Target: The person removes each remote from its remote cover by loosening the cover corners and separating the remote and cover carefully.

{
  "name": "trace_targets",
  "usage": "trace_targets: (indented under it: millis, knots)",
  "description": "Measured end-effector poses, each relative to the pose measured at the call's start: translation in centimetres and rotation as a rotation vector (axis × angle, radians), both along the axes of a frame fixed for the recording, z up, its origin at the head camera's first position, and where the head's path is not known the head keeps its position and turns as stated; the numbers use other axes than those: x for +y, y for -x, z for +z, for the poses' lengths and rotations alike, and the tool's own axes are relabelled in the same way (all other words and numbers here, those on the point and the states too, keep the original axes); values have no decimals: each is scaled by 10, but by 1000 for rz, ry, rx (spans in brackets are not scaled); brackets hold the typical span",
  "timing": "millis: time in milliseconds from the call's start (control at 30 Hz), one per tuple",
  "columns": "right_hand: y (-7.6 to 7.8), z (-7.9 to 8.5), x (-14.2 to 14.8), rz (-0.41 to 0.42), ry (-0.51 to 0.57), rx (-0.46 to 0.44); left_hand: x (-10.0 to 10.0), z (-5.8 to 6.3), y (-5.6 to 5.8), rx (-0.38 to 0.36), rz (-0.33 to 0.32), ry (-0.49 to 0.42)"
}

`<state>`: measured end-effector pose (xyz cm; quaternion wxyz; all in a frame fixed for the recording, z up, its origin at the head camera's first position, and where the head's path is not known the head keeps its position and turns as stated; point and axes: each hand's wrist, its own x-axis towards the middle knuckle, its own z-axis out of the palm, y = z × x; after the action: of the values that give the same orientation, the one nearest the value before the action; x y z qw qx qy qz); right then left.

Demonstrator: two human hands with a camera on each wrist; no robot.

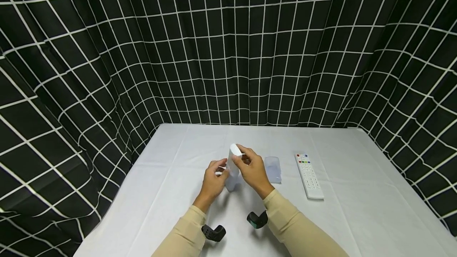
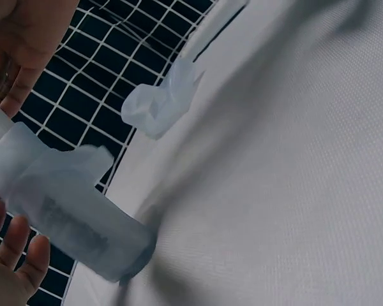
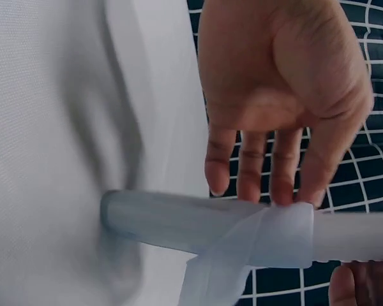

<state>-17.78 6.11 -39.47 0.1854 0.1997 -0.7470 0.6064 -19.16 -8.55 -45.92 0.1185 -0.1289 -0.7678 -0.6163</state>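
Observation:
My right hand (image 1: 254, 169) grips the upper part of a white remote control (image 1: 235, 150), thumb on the near side and fingers behind. Small bumps like buttons line one edge of this remote (image 3: 357, 236) in the right wrist view. Around its lower part is a translucent bluish sleeve (image 2: 83, 213), standing upright with a loose flap at its top. The left hand (image 1: 213, 178) holds the sleeve's left edge between thumb and fingertips, its other fingers hanging loosely apart. How far down inside the sleeve the remote reaches, I cannot tell.
Right of the hands a second translucent sleeve (image 1: 273, 169) lies on the white-covered table (image 1: 171, 169). Further right lies another white remote (image 1: 309, 177) with coloured buttons near its far end. A black curtain with a white grid (image 1: 235, 50) hangs behind and at both sides.

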Motion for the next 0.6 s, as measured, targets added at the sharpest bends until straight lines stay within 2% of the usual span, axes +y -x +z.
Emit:
trace_targets:
  millis: [100, 200, 433, 600]
  knots:
    - [2, -1, 0, 8, 7, -7, -2, -14, 7, -19, 44, 4]
    - [3, -1, -1, 20, 18, -32, -4, -18, 10, -27, 54, -13]
    - [5, -1, -1, 103, 47, -59, -6, -19, 11, -50, 41, -58]
    - [5, 0, 0, 165, 40, -82, -8, -17, 10, -86, 61, -28]
